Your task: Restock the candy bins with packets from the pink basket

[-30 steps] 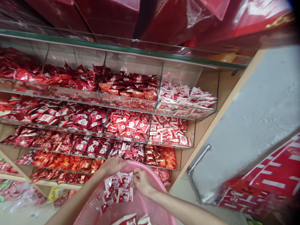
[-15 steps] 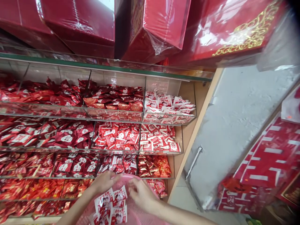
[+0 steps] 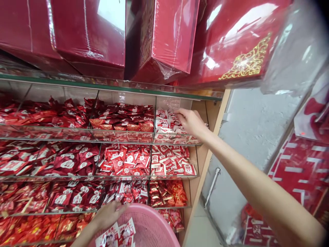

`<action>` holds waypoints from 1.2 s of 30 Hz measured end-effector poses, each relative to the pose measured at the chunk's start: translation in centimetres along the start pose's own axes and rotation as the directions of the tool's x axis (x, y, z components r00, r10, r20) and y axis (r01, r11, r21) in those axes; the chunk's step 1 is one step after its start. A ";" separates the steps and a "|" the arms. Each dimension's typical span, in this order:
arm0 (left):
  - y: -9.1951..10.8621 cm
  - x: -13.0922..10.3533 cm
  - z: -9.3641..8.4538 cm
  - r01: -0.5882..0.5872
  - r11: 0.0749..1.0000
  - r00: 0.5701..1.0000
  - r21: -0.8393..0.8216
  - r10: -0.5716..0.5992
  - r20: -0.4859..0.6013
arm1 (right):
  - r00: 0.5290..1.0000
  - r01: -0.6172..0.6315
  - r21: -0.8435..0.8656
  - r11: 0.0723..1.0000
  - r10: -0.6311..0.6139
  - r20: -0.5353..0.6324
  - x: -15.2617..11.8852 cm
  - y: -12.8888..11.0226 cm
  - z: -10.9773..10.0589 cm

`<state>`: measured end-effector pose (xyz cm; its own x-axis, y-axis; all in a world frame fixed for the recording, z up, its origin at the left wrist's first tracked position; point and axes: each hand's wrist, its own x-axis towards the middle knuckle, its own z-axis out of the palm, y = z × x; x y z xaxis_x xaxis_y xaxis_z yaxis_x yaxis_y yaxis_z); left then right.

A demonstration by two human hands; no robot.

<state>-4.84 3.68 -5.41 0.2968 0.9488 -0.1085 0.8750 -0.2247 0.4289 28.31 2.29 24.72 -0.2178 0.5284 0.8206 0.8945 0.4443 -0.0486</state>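
Observation:
My left hand grips the rim of a pink plastic basket at the bottom of the view. Inside the basket lie several white candy packets with red print and small cartoon figures. My right hand reaches up into the top right compartment, over white packets of the same look. Its fingers are bent and close together at these packets; what they hold, if anything, is hidden. The right forearm crosses in front of the wooden shelf side and the wall.
Clear dividers and a glass shelf edge frame the compartments. Red and dark-red wrapped candies fill the tiers to the left and below. Large wrapped red boxes overhang the top. A wooden side panel and grey wall stand at right.
My right hand has left the basket and risen to the white packets in the top compartment. The left hand stays on the basket, which sits slightly lower in view.

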 end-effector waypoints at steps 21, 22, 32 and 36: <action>-0.2 0.5 0.4 0.015 0.999 0.999 -0.051 -0.013 0.029 | 0.877 0.092 -0.261 0.961 0.046 0.478 2.2 3.2 -2.7; -0.1 0.5 0.4 0.017 0.999 0.999 -0.050 -0.016 0.030 | 0.866 0.087 -0.272 0.958 0.063 0.496 2.1 3.2 -2.9; 0.6 0.7 0.3 0.006 1.000 0.999 -0.020 -0.006 0.037 | 0.839 0.081 -0.278 0.957 0.085 0.538 1.7 3.3 -2.5; -0.2 1.0 0.7 0.016 0.999 0.999 -0.042 -0.014 0.036 | 0.822 0.095 -0.274 0.957 0.080 0.564 2.1 3.4 -2.6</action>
<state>-4.51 4.50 -6.22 0.2977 0.9433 -0.1469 0.8626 -0.1999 0.4647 31.92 3.01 27.73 -0.3278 0.8778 0.3493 0.9423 0.2771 0.1878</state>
